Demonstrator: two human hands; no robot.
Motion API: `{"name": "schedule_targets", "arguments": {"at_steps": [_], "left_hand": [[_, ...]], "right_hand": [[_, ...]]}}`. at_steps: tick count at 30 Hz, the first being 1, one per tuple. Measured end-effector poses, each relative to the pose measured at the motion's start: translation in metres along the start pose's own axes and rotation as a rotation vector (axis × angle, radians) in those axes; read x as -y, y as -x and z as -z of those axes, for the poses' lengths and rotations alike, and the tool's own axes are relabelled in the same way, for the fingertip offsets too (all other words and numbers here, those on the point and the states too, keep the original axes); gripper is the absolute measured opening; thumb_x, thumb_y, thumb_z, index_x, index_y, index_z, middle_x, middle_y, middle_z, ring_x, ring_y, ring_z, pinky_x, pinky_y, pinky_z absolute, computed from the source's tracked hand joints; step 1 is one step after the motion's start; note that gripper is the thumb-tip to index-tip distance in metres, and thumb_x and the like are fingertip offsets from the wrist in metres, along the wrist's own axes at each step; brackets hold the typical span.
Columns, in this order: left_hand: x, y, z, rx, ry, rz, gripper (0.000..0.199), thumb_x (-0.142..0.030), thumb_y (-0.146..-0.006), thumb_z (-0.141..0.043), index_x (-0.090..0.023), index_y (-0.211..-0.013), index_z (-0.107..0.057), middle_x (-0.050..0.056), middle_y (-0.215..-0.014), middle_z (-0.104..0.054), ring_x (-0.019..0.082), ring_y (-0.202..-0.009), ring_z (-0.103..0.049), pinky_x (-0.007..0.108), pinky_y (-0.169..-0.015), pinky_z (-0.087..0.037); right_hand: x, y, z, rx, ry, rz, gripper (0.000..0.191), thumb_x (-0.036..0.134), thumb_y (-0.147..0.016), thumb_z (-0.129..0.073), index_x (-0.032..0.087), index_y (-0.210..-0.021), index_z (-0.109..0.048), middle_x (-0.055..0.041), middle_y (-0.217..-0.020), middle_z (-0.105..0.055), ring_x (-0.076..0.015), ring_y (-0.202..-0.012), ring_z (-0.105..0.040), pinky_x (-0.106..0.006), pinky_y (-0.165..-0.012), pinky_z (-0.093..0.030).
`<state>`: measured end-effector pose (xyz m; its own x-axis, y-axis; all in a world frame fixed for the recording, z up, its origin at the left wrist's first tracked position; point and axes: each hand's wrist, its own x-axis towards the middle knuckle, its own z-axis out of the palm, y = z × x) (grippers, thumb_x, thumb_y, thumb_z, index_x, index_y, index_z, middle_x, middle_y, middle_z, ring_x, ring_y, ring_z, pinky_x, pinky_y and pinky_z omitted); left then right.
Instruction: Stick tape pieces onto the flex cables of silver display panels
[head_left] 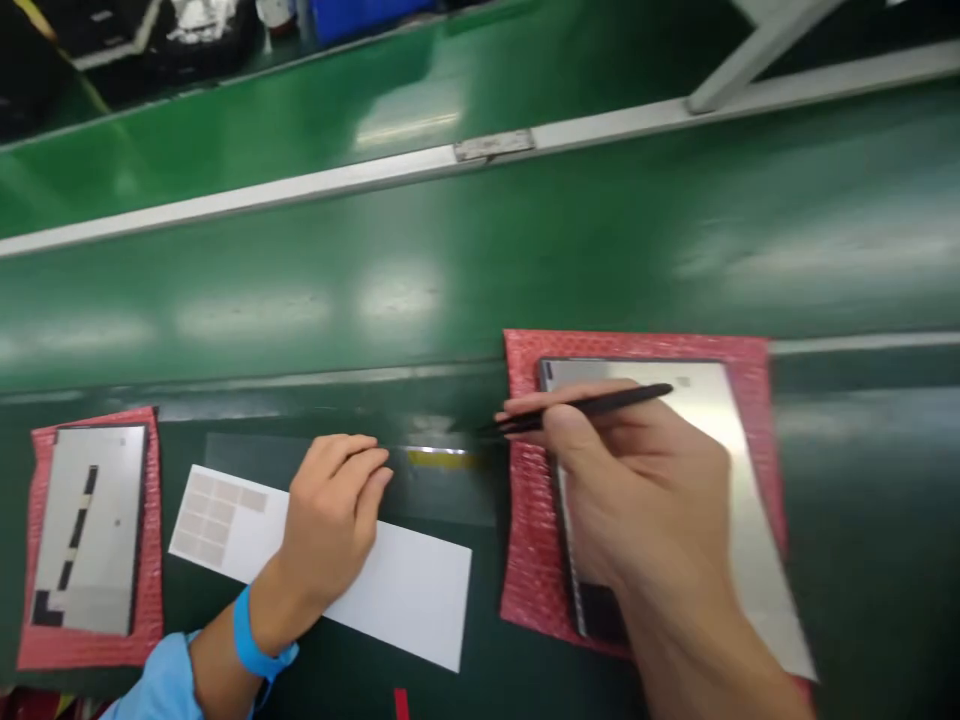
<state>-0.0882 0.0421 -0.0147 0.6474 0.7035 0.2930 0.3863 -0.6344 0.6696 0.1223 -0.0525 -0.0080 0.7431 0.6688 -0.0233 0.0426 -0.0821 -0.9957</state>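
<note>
My left hand [334, 520] rests over a white label sheet [420, 585], its fingers loosely bent past the sheet's upper edge and its thumb hidden; it grips nothing I can see. Pale beige stickers [206, 525] sit in rows at the sheet's left end. Black tweezers [615, 402] are pinched in my right hand [645, 490], their tips pointing left. Below that hand lies a flat, silvery display panel [757, 580], on a sheet of pink bubble wrap [529, 560]. The hand covers much of the panel's left half.
At the far left, another panel [105, 530] with a black-and-white strip lies on pink bubble wrap [154, 600]. A clear film [457, 500] lies behind the sheet. A white rail [300, 190] crosses the green surface [315, 290]. A blue bin [360, 15] stands at the back.
</note>
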Motion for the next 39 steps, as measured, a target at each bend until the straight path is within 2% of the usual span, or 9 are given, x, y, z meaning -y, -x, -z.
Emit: {"name": "schedule_targets", "arguments": {"at_steps": [3,7,12,23,31,39], "left_hand": [[-0.001,0.0,-0.004,0.019,0.002,-0.01,0.017,-0.014,-0.106,-0.057,-0.017,-0.115,-0.07,0.009,-0.111,-0.07,0.022,-0.104,-0.064,0.04,-0.089,-0.058],[-0.003,0.001,-0.009,0.076,-0.092,0.005,0.019,-0.018,-0.106,-0.058,-0.015,-0.121,-0.069,0.01,-0.108,-0.065,0.023,-0.099,-0.058,0.039,-0.083,-0.056],[-0.002,0.0,-0.014,0.153,-0.207,-0.018,0.023,-0.02,-0.103,-0.062,-0.014,-0.124,-0.07,0.012,-0.11,-0.057,0.025,-0.096,-0.049,0.04,-0.082,-0.052],[-0.003,-0.001,-0.016,0.174,-0.2,-0.02,0.025,-0.021,-0.105,-0.06,-0.013,-0.126,-0.069,0.014,-0.112,-0.056,0.025,-0.099,-0.047,0.041,-0.084,-0.053],[-0.006,-0.001,-0.018,0.189,-0.197,-0.014,0.025,-0.021,-0.105,-0.06,-0.013,-0.127,-0.068,0.013,-0.113,-0.055,0.025,-0.099,-0.047,0.042,-0.086,-0.053],[-0.006,-0.002,-0.018,0.191,-0.2,-0.026,0.025,-0.021,-0.104,-0.061,-0.013,-0.127,-0.068,0.014,-0.113,-0.055,0.025,-0.098,-0.047,0.041,-0.085,-0.052]], "right_hand": [[0.0,-0.002,-0.008,0.02,-0.052,-0.032,0.019,0.04,-0.097,-0.075,0.021,-0.098,-0.072,-0.0041,-0.094,-0.074,-0.0192,-0.086,-0.074,-0.031,-0.076,-0.064],[0.003,0.0,-0.02,0.078,-0.077,-0.068,0.019,0.037,-0.092,-0.079,0.02,-0.095,-0.071,-0.0041,-0.09,-0.075,-0.0178,-0.081,-0.074,-0.027,-0.071,-0.066],[-0.005,0.0,-0.022,0.174,-0.04,-0.119,0.019,0.036,-0.091,-0.08,0.02,-0.093,-0.071,-0.0042,-0.089,-0.075,-0.0173,-0.08,-0.074,-0.026,-0.069,-0.066],[-0.006,-0.002,-0.022,0.126,0.065,-0.13,0.029,0.046,-0.089,-0.083,0.02,-0.091,-0.07,-0.0051,-0.087,-0.074,-0.019,-0.078,-0.074,-0.028,-0.068,-0.066],[-0.002,-0.001,-0.021,0.075,0.085,-0.167,0.014,0.033,-0.089,-0.079,0.022,-0.089,-0.07,-0.0037,-0.086,-0.074,-0.0201,-0.075,-0.073,-0.031,-0.068,-0.066],[-0.003,-0.001,-0.023,0.078,0.106,-0.128,0.012,0.029,-0.088,-0.079,0.02,-0.089,-0.07,-0.0043,-0.084,-0.074,-0.0204,-0.075,-0.073,-0.031,-0.066,-0.066]]}}
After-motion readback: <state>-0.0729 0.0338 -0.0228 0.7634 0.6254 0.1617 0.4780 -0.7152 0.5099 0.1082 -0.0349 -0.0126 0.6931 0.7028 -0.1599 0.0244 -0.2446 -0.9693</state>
